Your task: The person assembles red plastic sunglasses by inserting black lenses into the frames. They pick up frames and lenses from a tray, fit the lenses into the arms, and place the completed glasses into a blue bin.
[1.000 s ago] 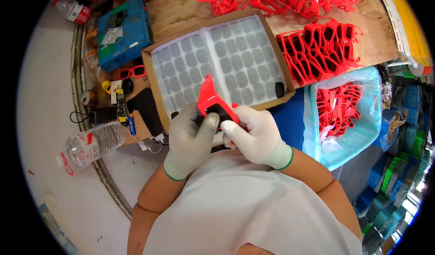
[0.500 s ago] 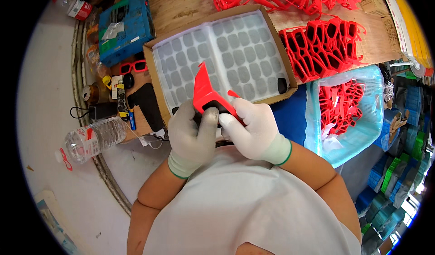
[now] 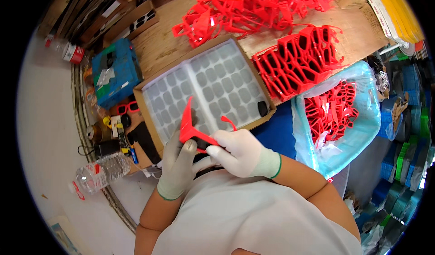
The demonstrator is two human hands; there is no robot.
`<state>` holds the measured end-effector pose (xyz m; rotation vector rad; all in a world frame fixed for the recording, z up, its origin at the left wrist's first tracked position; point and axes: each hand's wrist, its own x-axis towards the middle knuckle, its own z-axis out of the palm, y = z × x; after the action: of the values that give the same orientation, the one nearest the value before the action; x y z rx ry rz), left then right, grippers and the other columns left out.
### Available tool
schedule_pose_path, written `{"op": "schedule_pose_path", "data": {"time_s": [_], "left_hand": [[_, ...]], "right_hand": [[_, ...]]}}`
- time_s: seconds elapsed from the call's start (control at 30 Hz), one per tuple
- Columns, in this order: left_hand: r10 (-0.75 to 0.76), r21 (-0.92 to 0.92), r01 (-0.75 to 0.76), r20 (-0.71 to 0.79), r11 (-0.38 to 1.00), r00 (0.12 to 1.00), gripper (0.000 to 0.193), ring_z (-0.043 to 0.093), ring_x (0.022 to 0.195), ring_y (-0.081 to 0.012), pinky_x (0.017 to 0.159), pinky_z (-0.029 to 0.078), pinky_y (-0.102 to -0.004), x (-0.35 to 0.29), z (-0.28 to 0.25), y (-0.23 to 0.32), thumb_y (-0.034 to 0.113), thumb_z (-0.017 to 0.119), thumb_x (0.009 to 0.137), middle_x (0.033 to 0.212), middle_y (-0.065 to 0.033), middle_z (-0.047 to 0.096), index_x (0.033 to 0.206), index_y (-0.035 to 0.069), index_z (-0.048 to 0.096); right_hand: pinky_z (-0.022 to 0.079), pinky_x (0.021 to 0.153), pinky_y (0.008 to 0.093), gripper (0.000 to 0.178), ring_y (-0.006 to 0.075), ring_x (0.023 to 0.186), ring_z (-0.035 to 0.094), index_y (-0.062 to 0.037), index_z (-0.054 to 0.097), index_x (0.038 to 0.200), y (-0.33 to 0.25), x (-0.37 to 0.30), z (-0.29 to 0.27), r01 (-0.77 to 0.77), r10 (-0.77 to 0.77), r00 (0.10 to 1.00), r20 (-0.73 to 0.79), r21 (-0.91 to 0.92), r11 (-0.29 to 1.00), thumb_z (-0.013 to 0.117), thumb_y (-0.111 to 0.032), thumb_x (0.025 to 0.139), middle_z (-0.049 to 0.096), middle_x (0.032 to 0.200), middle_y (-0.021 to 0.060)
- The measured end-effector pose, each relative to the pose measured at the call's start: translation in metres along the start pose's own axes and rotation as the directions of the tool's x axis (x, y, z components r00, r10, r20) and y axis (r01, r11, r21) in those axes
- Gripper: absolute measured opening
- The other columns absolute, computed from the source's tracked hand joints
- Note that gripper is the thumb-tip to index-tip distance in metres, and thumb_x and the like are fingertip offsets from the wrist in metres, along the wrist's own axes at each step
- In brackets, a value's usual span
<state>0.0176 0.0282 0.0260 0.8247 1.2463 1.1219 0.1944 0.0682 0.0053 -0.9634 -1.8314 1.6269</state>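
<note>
Just in front of my body, both gloved hands hold one pair of red sunglasses (image 3: pixel 186 122). My left hand (image 3: pixel 176 171) is closed on its left side, thumb on the front near a dark lens. My right hand (image 3: pixel 244 156) grips the other end, fingers and thumb pinched together. One temple arm sticks up and away from me; the tip of the other shows above my right hand. Behind the glasses lies a shallow cardboard box (image 3: pixel 144 114) with rows of dark lenses under a whitish translucent cover (image 3: pixel 192 82). One loose dark lens (image 3: pixel 262 108) rests at its right corner.
Right of the box stand stacked red sunglasses (image 3: pixel 297 62), with a tangled heap of red frames (image 3: pixel 253 10) beyond. A blue-lined bin (image 3: pixel 362 128) holds more. To the left are a blue box (image 3: pixel 115 74), a plastic bottle (image 3: pixel 102 172) and a can (image 3: pixel 94 132).
My view has shifted, so the table looks turned. My hands and the sunglasses sit lower and the glasses are tilted differently. Both hands keep hold of them.
</note>
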Motion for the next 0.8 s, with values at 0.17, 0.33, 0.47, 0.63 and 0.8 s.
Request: {"op": "schedule_pose_path", "data": {"time_s": [0.17, 0.33, 0.47, 0.63, 0.8], "left_hand": [[0.002, 0.264, -0.024, 0.084, 0.964, 0.996, 0.059, 0.051, 0.127, -0.0239, 0.106, 0.039, -0.0371, 0.022, 0.009, 0.000, 0.025, 0.052, 0.097, 0.145, -0.0167, 0.050, 0.145, -0.009, 0.044], [0.235, 0.299, -0.307, 0.252, 0.904, 0.939, 0.057, 0.046, 0.138, -0.0335, 0.110, 0.039, -0.0446, 0.067, 0.049, -0.005, 0.033, 0.053, 0.101, 0.156, -0.0200, 0.041, 0.142, -0.006, 0.047], [0.227, 0.303, -0.352, 0.377, 0.886, 0.898, 0.049, 0.046, 0.140, -0.0363, 0.110, 0.041, -0.0462, 0.092, 0.064, -0.019, 0.037, 0.056, 0.100, 0.156, -0.0226, 0.040, 0.130, -0.003, 0.054], [0.229, 0.326, -0.254, 0.113, 0.911, 0.967, 0.039, 0.049, 0.134, -0.0316, 0.113, 0.036, -0.0451, 0.149, 0.047, -0.032, 0.034, 0.060, 0.099, 0.146, -0.0248, 0.050, 0.117, -0.001, 0.061], [0.214, 0.601, -0.113, -0.099, 0.791, 0.972, 0.035, 0.056, 0.119, -0.0245, 0.104, 0.043, -0.0371, 0.197, 0.038, -0.031, 0.026, 0.055, 0.102, 0.130, -0.0181, 0.059, 0.119, -0.004, 0.060]], "right_hand": [[0.048, 0.059, 0.0392, 0.013, 0.0352, 0.063, 0.061, -0.0020, 0.062, 0.094, 0.014, 0.003, -0.025, 0.094, -0.095, 0.992, -0.084, -0.013, 0.995, 0.061, -0.015, 0.095, 0.059, 0.069, 0.0155], [0.048, 0.058, 0.0455, 0.012, 0.0382, 0.063, 0.062, -0.0036, 0.058, 0.088, 0.018, -0.003, -0.071, 0.167, -0.186, 0.956, -0.226, -0.099, 0.981, 0.061, -0.015, 0.091, 0.057, 0.064, 0.0180], [0.049, 0.055, 0.0442, 0.008, 0.0340, 0.061, 0.062, -0.0067, 0.059, 0.090, 0.014, -0.018, -0.128, 0.041, -0.177, 0.955, -0.236, -0.489, 0.871, 0.064, -0.013, 0.087, 0.057, 0.063, 0.0144], [0.052, 0.062, 0.0526, 0.018, 0.0430, 0.073, 0.065, -0.0018, 0.056, 0.094, 0.062, -0.033, -0.321, -0.614, -0.110, 0.457, -0.883, -0.402, 0.679, 0.053, -0.019, 0.098, 0.065, 0.077, 0.0226], [0.050, 0.085, 0.0557, 0.026, 0.0487, 0.096, 0.063, -0.0012, 0.057, 0.099, 0.137, -0.014, -0.390, -0.699, 0.035, 0.584, -0.811, -0.480, 0.530, 0.050, -0.026, 0.098, 0.066, 0.094, 0.0302]]}}
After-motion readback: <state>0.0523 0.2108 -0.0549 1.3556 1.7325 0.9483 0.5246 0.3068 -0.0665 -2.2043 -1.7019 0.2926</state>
